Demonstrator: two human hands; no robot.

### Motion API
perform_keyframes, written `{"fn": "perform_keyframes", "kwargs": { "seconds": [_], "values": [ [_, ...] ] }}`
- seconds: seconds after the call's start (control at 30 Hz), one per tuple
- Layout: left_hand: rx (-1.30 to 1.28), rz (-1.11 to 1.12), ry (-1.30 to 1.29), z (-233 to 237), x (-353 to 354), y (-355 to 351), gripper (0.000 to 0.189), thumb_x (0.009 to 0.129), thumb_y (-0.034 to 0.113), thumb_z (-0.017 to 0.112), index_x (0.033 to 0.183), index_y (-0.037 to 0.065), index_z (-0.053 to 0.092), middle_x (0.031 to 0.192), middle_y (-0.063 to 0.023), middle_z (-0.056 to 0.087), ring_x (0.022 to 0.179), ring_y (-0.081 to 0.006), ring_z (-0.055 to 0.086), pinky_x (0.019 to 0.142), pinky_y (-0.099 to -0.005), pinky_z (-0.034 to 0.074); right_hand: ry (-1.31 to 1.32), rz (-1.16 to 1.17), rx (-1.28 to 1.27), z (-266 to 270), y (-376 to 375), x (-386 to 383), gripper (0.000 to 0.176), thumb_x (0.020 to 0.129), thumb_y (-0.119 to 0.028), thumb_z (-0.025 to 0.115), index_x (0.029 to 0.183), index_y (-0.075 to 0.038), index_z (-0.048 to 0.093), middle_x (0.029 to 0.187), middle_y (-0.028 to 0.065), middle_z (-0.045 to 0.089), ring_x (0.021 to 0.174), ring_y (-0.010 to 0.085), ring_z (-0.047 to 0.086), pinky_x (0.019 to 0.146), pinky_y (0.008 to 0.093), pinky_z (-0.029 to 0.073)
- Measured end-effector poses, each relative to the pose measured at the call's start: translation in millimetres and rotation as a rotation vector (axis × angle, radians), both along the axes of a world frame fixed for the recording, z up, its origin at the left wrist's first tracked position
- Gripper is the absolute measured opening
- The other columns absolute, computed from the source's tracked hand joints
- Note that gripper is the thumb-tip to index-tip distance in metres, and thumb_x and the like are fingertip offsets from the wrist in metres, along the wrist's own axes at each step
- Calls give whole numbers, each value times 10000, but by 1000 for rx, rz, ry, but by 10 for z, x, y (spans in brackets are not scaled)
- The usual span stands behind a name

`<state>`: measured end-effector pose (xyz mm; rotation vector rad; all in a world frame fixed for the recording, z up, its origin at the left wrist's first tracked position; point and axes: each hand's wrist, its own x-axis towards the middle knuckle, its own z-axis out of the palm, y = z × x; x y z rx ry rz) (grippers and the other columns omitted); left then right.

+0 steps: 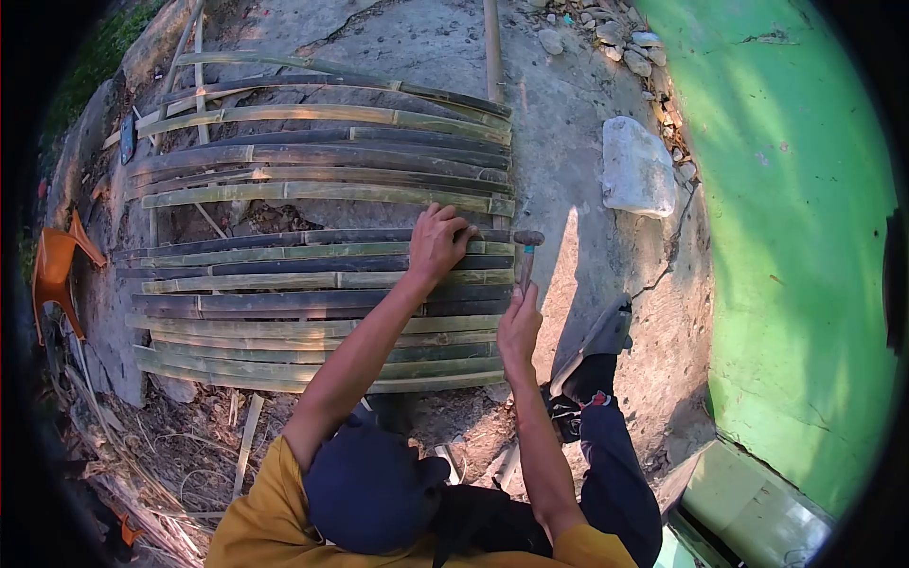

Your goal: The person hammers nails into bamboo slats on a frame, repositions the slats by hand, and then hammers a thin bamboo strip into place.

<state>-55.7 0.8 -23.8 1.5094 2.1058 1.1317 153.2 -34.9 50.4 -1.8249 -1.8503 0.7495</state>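
My right hand point(519, 327) is closed round the handle of a hammer point(527, 248), whose head lies just past the right ends of the bamboo slats. My left hand point(438, 244) rests on the slats left of the hammer, its fingers curled and pressed down. Whatever sits between those fingers is hidden. The split bamboo slats point(369, 279) lie side by side in a flat frame, some green, others dark. Beneath their left ends run crosswise poles point(200, 85), and another pole point(492, 47) extends beyond their right ends. A gap beyond my left hand divides the slats into two groups.
A white block point(636, 168) stands on the concrete at right, near stones point(636, 62) and a green wall point(786, 237). An orange plastic chair point(57, 270) is at far left. A dark phone-like object point(127, 139) lies by the upper left slats. Bamboo scraps point(248, 443) litter the near ground.
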Motion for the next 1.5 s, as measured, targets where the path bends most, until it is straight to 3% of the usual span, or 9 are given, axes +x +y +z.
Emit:
{"fn": "perform_keyframes", "kwargs": {
  "seconds": [0.37, 0.63, 0.77, 0.9, 0.97, 1.07, 1.17, 1.43, 1.5],
  "values": [
    [38, -2, 0, -20, -37, -9, 162, 825, 221, 810, 793, 68, 765, 835, -62, 618, 908, -296, 590, 804, -421, 486, 31, 51, -174, -166, -53, -111, 308, 1117, -237, 408, 1308, -51, 562, 706, 159, 626, 604, 314, 627, 579, 439, 460],
    [-26, -14, -3, -17, -24, -16, 167, 842, 240, 806, 820, 77, 775, 845, -57, 612, 923, -287, 586, 830, -417, 486, 465, -151, 98, 615, 214, -264, 296, 1116, -246, 383, 1298, -60, 524, 658, -6, 405, 538, 85, 398, 528, 316, 384],
    [11, -10, -5, -28, -11, -37, 167, 836, 232, 802, 787, 77, 759, 848, -58, 619, 924, -290, 585, 812, -419, 477, -187, 176, -25, -256, 72, -65, 279, 1126, -246, 387, 1256, -34, 514, 653, 61, 499, 526, 162, 484, 523, 354, 385],
    [30, -9, -3, -21, -40, -40, 179, 835, 231, 794, 759, 76, 746, 858, -58, 629, 930, -292, 587, 801, -421, 469, 120, -7, -33, 316, -8, -216, 259, 1124, -235, 410, 1175, -24, 552, 660, 92, 521, 546, 209, 535, 558, 376, 444],
    [32, 1, -10, 5, -12, -34, 175, 835, 228, 791, 760, 76, 748, 855, -55, 629, 930, -288, 586, 801, -422, 469, 211, -29, 43, 308, -3, -223, 243, 1126, -214, 393, 1149, -45, 565, 651, 6, 432, 540, 85, 402, 506, 295, 309],
    [-12, -5, 2, 10, -82, -30, 151, 845, 215, 794, 811, 71, 768, 857, -64, 626, 922, -285, 592, 829, -412, 482, 116, -4, 54, 41, -4, -234, 251, 1119, -234, 419, 1168, -30, 555, 630, 118, 544, 557, 289, 601, 552, 422, 438],
    [16, -13, -24, -33, -25, -49, 156, 837, 219, 796, 805, 69, 768, 858, -63, 627, 922, -284, 589, 826, -412, 480, -69, 94, -148, -92, 71, -125, 251, 1120, -244, 420, 1185, -40, 553, 651, 139, 567, 586, 320, 629, 541, 435, 433],
    [29, -1, -7, -37, -50, -53, 171, 824, 222, 797, 780, 63, 752, 853, -62, 623, 925, -285, 581, 815, -417, 481, 281, -216, 91, 195, 131, -160, 257, 1118, -275, 446, 1105, -24, 500, 672, 196, 593, 605, 332, 644, 523, 458, 405],
    [42, 0, -4, -36, -60, -49, 174, 824, 225, 795, 778, 64, 750, 853, -62, 622, 926, -286, 580, 816, -418, 481, -318, 258, -6, -133, 109, -125, 261, 1121, -275, 436, 1111, -21, 490, 667, 158, 575, 585, 280, 614, 523, 432, 404]
  ]
}}
